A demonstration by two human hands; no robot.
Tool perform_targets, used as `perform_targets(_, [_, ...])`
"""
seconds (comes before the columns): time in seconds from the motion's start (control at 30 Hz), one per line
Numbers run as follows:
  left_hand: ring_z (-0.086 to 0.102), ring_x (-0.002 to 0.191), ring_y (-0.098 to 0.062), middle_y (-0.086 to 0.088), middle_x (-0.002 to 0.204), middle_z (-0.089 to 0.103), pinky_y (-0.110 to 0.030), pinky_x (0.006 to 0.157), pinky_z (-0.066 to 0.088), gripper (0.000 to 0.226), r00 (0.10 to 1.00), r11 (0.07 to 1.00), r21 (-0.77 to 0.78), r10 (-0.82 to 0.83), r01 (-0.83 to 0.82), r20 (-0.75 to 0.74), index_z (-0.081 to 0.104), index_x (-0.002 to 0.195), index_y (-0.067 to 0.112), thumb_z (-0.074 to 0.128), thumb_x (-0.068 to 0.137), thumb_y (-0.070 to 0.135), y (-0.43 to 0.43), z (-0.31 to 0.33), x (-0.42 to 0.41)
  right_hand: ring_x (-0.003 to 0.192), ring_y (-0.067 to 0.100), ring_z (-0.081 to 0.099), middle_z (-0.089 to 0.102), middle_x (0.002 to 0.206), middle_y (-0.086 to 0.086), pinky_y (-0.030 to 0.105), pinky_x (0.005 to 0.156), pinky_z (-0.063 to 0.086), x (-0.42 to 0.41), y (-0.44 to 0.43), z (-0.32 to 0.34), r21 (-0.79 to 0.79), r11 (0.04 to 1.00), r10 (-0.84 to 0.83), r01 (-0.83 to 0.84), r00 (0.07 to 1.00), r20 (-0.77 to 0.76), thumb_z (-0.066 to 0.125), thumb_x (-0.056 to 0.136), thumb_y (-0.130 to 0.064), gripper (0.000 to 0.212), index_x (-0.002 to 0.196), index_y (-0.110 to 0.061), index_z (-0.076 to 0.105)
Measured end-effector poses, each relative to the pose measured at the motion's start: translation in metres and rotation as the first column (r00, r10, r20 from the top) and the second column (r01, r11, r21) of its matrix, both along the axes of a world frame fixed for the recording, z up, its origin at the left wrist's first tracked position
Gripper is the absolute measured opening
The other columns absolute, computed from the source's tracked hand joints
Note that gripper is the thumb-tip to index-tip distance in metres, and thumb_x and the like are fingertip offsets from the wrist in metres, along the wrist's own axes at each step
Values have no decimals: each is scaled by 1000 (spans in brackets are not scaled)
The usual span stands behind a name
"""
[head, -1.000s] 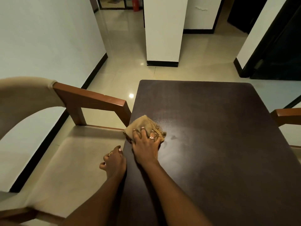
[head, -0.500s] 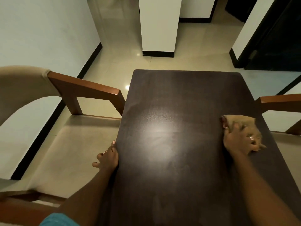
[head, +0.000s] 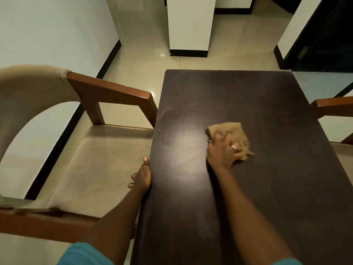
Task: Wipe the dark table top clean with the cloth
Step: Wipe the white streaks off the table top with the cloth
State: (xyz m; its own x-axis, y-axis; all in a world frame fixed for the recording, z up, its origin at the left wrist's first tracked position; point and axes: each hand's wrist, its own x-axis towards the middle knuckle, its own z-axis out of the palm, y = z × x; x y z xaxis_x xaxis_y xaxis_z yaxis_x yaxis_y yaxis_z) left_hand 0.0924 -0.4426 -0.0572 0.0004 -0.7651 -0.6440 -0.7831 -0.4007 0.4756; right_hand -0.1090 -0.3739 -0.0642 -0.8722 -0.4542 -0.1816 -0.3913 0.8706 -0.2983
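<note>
The dark brown table top (head: pixel 238 96) fills the middle and right of the view. A crumpled tan cloth (head: pixel 232 131) lies on it near the centre. My right hand (head: pixel 222 151) presses flat on the cloth's near part, fingers spread over it, a ring showing. My left hand (head: pixel 142 176) grips the table's left edge, thumb on top. A bright reflection and faint smears show on the surface left of the cloth.
A wooden armchair (head: pixel 114 92) with a beige cushion stands tight against the table's left side. Another chair's wooden arm (head: pixel 332 106) touches the right edge. A white pillar (head: pixel 189 25) stands on the tiled floor beyond the table.
My right hand swept the cloth from the left edge to the right side, then back left toward the centre. My left hand stayed on the left edge.
</note>
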Motion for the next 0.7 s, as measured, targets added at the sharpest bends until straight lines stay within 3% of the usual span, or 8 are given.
perform_targets(0.1, [17,135,-37,-21,147,26,-48,111,9,69,1000,1000,6,-12,12,-9,35,139,13,10,93,58,9,-2,8,135,43,25,24,153,8,66,105,13,60,-37,0,4,960,279,-279,960,-11,41,96,-37,45,141,-32,35])
perform_targets(0.23, [22,129,-39,-21,143,29,-48,107,17,59,997,998,5,62,-62,-46,37,136,26,11,93,58,17,-9,20,137,44,23,25,153,9,68,104,14,125,-47,1,-22,819,574,-574,817,46,40,97,-35,41,138,-30,39])
perform_targets(0.33, [22,128,-39,-20,142,29,-51,104,21,50,988,995,-70,59,-70,-143,32,134,38,12,93,58,23,-15,27,118,41,52,53,134,7,68,89,37,143,-17,0,60,785,619,-617,784,-45,60,82,-44,44,125,-32,56])
perform_targets(0.4, [21,127,-37,-17,140,29,-50,101,24,46,981,993,-113,21,-43,-193,31,133,41,13,93,57,26,-13,29,101,35,64,64,120,3,63,78,47,139,7,-1,122,800,597,-588,800,-59,64,72,-48,44,114,-36,64])
perform_targets(0.53, [19,126,-36,-18,138,29,-50,101,24,47,969,987,-162,-38,-2,-243,31,134,42,13,93,57,26,-13,31,88,39,64,66,117,7,63,77,45,98,64,1,150,905,408,-398,912,-41,47,74,-45,44,111,-33,67])
perform_targets(0.6, [17,128,-35,-17,139,28,-52,103,23,48,968,988,-156,-49,10,-246,34,130,43,12,91,60,28,-12,31,97,42,59,60,123,13,64,84,42,66,95,3,158,960,251,-231,960,-123,47,78,-43,47,121,-29,62])
perform_targets(0.7, [19,127,-34,-18,136,32,-55,104,21,49,972,988,-149,-74,41,-223,38,125,42,9,91,61,27,-12,33,122,46,40,38,143,18,64,98,28,23,142,7,195,979,-40,62,993,-115,50,90,-42,51,139,-29,43])
